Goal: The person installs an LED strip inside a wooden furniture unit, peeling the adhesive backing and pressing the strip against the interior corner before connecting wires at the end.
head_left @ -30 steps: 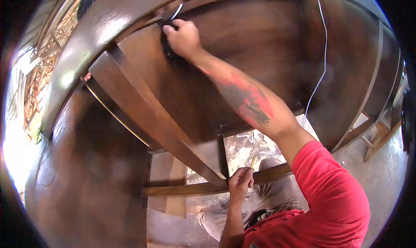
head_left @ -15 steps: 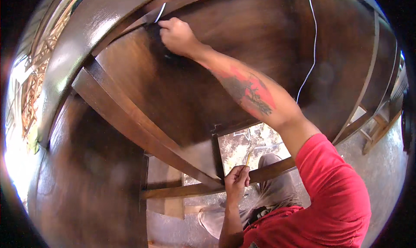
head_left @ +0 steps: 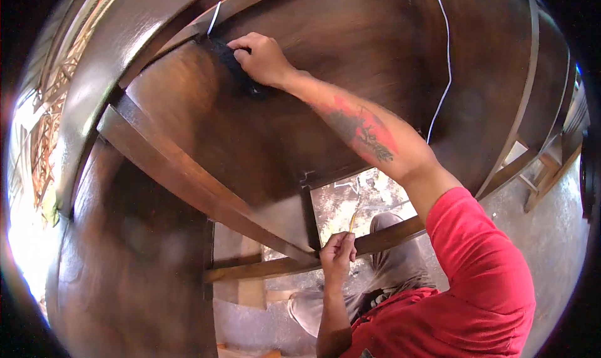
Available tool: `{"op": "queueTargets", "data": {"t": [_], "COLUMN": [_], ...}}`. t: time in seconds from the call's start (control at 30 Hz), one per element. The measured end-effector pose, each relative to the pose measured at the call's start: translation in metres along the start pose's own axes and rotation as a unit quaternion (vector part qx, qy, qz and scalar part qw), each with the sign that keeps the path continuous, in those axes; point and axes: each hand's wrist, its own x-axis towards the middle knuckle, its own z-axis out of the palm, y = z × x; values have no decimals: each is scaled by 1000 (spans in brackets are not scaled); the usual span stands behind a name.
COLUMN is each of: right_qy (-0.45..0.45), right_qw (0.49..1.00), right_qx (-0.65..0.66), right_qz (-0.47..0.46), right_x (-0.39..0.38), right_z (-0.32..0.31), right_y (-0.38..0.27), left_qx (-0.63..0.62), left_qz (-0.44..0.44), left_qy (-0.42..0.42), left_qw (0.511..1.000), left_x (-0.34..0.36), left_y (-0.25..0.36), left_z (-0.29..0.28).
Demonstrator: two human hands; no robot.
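Observation:
My right hand (head_left: 264, 59), at the end of an outstretched tattooed arm, presses a crumpled black cloth (head_left: 241, 76) against a dark brown, glossy wooden panel (head_left: 338, 95). Its fingers are bent over the cloth, close to the panel's upper rail (head_left: 250, 0). Lower down, my left hand (head_left: 338, 253) pinches a thin yellowish stick (head_left: 352, 222) that points upward; its kind is too small to tell. This hand is beside a wooden crossbar (head_left: 391, 234), where a long slanted wooden piece (head_left: 200, 183) meets it.
A white cord (head_left: 449, 57) hangs down over the panel, and a short white strip (head_left: 214, 19) crosses the upper rail. Below the panel is a square opening (head_left: 325, 201) with speckled ground behind it. Another dark panel (head_left: 131, 251) stands at left. Wooden frame parts (head_left: 544, 176) are at far right.
My right hand has moved slightly downward along the panel, away from the white strip, and the black cloth shows more plainly under it. My left hand still holds the stick by the crossbar.

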Motion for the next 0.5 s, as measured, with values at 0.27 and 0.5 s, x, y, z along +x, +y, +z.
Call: {"op": "queueTargets", "data": {"t": [0.27, 0.5], "right_qy": [64, -416], "right_qw": [992, 905], "right_qx": [-101, -94], "right_qz": [33, -9], "right_x": [26, -126], "right_z": [40, -93], "right_y": [-23, -24], "left_qx": [36, -11], "left_qz": [8, 15], "left_qy": [1, 15], "left_qw": [999, 1000], "left_x": [3, -1], "left_y": [2, -2], "left_z": [15, 5]}}
